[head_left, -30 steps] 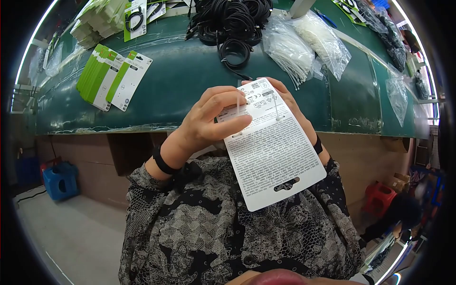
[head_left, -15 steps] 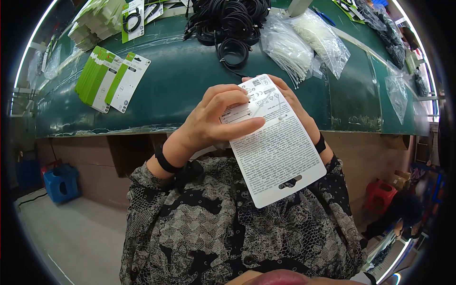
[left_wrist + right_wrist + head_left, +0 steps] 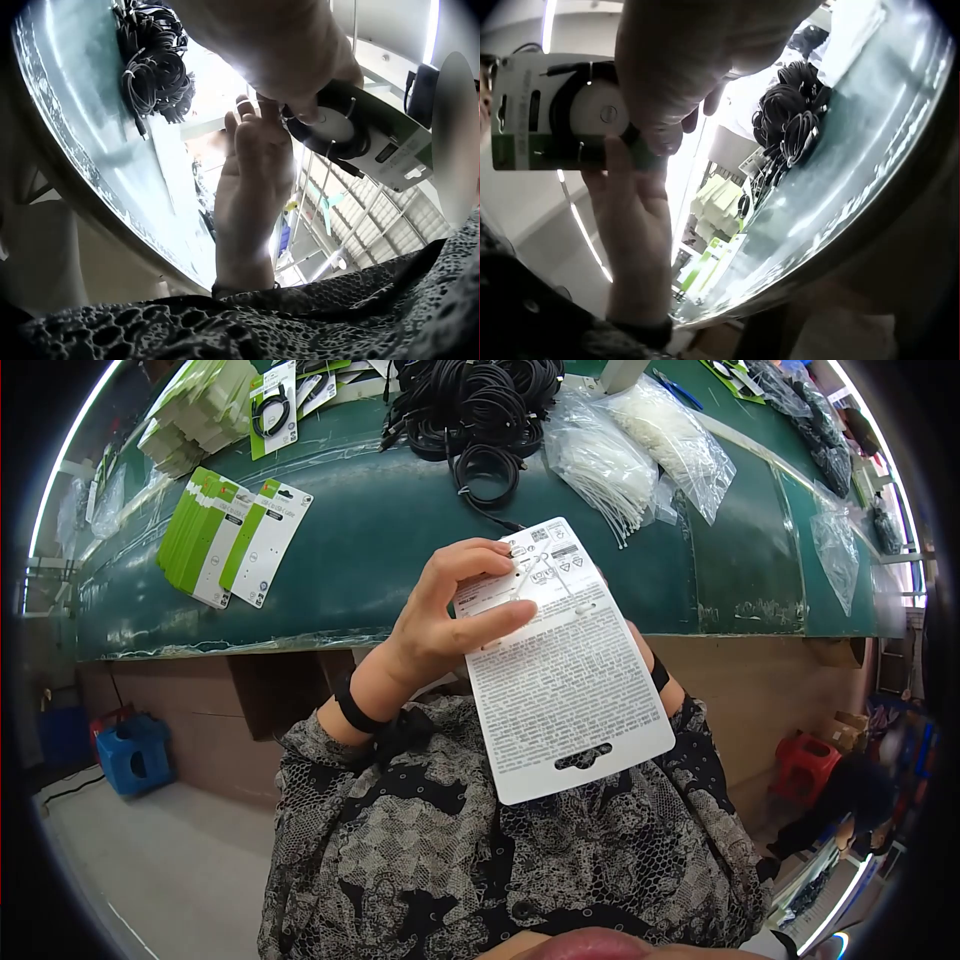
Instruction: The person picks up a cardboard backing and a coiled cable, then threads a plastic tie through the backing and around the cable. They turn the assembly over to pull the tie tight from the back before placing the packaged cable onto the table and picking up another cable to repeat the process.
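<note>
Card [image 3: 570, 690] with cable [image 3: 561, 112] in left hand [image 3: 440, 605]

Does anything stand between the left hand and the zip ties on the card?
Nothing visible. In the head view, the left hand has its thumb and index finger over the back of the cable card, close to the white zip ties, with no object between.

worktop [image 3: 330, 545]: cable pile [image 3: 480, 410] at back centre; tie bag [image 3: 598, 455] just right of it, second bag [image 3: 675, 445] further right. fanned cards [image 3: 203, 535] at left, one card [image 3: 268, 540] against their right side. held card [image 3: 575, 685] over the near edge, before the pile; left hand [image 3: 450, 605] at its left side. stool [image 3: 132, 755] on floor [image 3: 210, 850], left.
</note>
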The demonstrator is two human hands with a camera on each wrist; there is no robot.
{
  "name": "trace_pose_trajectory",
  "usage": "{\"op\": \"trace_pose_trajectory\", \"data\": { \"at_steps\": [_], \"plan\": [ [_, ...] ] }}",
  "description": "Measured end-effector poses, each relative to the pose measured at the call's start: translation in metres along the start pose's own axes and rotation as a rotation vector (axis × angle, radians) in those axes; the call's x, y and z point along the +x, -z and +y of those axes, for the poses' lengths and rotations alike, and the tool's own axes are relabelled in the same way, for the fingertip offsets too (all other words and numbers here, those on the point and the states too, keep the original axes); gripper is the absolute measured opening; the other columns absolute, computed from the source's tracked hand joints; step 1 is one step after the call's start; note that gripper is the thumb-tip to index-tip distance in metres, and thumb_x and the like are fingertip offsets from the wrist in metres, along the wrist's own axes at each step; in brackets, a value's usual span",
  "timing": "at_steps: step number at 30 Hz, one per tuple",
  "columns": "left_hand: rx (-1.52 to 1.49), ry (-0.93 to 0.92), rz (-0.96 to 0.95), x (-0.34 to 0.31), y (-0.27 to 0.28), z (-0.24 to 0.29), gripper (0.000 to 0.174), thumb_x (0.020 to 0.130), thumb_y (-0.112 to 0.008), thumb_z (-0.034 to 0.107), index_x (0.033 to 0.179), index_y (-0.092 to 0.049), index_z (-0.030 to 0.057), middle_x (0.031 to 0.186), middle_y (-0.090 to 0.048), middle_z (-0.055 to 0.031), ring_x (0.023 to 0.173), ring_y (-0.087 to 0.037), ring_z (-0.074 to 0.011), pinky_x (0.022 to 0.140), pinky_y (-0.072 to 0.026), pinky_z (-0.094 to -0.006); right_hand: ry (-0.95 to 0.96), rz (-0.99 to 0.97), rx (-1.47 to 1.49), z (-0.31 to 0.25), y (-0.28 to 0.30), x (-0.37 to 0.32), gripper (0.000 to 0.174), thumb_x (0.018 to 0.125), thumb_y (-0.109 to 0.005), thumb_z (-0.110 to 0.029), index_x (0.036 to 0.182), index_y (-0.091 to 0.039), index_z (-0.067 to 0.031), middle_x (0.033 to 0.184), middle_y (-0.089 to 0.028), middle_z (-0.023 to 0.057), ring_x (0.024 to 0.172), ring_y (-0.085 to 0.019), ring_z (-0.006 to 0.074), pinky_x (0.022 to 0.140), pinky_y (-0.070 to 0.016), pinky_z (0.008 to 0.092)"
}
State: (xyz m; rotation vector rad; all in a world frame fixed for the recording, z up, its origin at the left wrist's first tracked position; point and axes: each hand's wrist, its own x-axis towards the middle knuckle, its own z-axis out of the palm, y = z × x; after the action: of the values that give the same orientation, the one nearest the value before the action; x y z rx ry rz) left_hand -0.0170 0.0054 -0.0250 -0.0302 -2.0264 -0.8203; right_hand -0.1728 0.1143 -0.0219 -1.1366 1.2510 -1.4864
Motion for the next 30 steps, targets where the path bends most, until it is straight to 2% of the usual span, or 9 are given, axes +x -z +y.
{"op": "trace_pose_trajectory", "data": {
  "at_steps": [2,5,10,13,14,16,21,29,30],
  "plan": [
    [-0.062,0.061,0.004,-0.002,-0.003,-0.002,0.054,0.063,-0.078,0.004,0.11,-0.059,0.0206,0.109,-0.049,-0.0115,0.103,-0.055,-0.0314,0.082,-0.0515,-0.0371,0.008,0.026,0.068,0.002,-0.005,0.0,0.036,0.076,-0.068,-0.016,0.111,-0.061,-0.007,0.119,-0.059,0.0071,0.109,-0.054,0.0236,0.094,-0.0429,0.0331],
    [-0.097,-0.004,0.118,-0.009,-0.009,-0.006,0.053,0.063,-0.077,0.001,0.11,-0.057,0.0174,0.109,-0.051,-0.015,0.101,-0.056,-0.0319,0.082,-0.0519,-0.0381,0.018,0.064,0.172,0.008,-0.013,-0.001,0.037,0.078,-0.068,-0.014,0.112,-0.059,-0.0054,0.116,-0.06,0.0074,0.106,-0.055,0.0206,0.091,-0.0443,0.0313],
    [-0.098,-0.046,0.149,-0.017,-0.015,-0.012,0.053,0.064,-0.076,-0.003,0.109,-0.056,0.0164,0.11,-0.052,-0.0168,0.101,-0.057,-0.0324,0.082,-0.0515,-0.038,0.03,0.135,0.334,0.021,-0.023,-0.005,0.037,0.08,-0.069,-0.011,0.114,-0.056,-0.0029,0.112,-0.06,0.0079,0.102,-0.057,0.0155,0.087,-0.0467,0.0283],
    [-0.194,0.076,0.112,-0.025,-0.014,-0.016,0.037,0.076,-0.069,0.008,0.11,-0.054,0.0086,0.11,-0.053,-0.0178,0.102,-0.056,-0.0319,0.088,-0.0484,-0.0401,0.036,0.158,0.401,0.03,-0.026,-0.004,0.038,0.081,-0.07,-0.01,0.114,-0.055,-0.0019,0.11,-0.061,0.0081,0.1,-0.058,0.0134,0.085,-0.0476,0.0272],
    [-0.193,0.079,0.108,-0.026,-0.013,-0.016,0.037,0.076,-0.069,0.008,0.11,-0.054,0.0086,0.11,-0.053,-0.0178,0.102,-0.056,-0.0319,0.088,-0.0484,-0.0401,0.045,0.151,0.376,0.032,-0.024,-0.004,0.038,0.081,-0.07,-0.01,0.114,-0.055,-0.0018,0.109,-0.061,0.0074,0.099,-0.058,0.0128,0.084,-0.0477,0.0267],
    [-0.325,0.184,0.08,-0.028,-0.01,-0.015,0.031,0.084,-0.06,0.019,0.109,-0.053,0.0029,0.11,-0.054,-0.0182,0.104,-0.055,-0.0315,0.094,-0.0437,-0.0428,0.064,0.132,0.325,0.036,-0.022,-0.003,0.037,0.08,-0.07,-0.01,0.113,-0.054,-0.0015,0.107,-0.061,0.006,0.097,-0.058,0.0114,0.083,-0.048,0.0258],
    [-0.319,0.201,0.065,-0.025,-0.008,-0.011,0.041,0.093,-0.045,0.033,0.108,-0.052,-0.0047,0.109,-0.055,-0.0179,0.106,-0.053,-0.031,0.102,-0.0347,-0.0464,0.094,0.078,0.216,0.038,-0.015,0.0,0.037,0.079,-0.071,-0.009,0.111,-0.054,-0.001,0.102,-0.062,0.0032,0.093,-0.059,0.0087,0.08,-0.0486,0.024],
    [-0.301,0.2,0.055,-0.026,-0.007,-0.011,0.033,0.089,-0.052,0.026,0.108,-0.052,-0.0022,0.109,-0.055,-0.0166,0.105,-0.055,-0.0307,0.103,-0.0336,-0.0501,0.176,0.104,0.139,0.021,-0.016,-0.002,0.031,0.078,-0.072,-0.007,0.105,-0.057,-0.0009,0.098,-0.061,0.003,0.089,-0.058,0.0081,0.076,-0.0477,0.0227],
    [-0.302,0.202,0.056,-0.027,-0.007,-0.011,0.033,0.089,-0.052,0.026,0.108,-0.052,-0.0022,0.109,-0.055,-0.0166,0.105,-0.055,-0.0307,0.103,-0.0336,-0.0501,0.056,0.139,0.224,0.022,-0.017,-0.002,0.03,0.077,-0.073,-0.007,0.103,-0.058,-0.0003,0.097,-0.06,0.0027,0.088,-0.057,0.0081,0.075,-0.0472,0.0224]
  ]
}}
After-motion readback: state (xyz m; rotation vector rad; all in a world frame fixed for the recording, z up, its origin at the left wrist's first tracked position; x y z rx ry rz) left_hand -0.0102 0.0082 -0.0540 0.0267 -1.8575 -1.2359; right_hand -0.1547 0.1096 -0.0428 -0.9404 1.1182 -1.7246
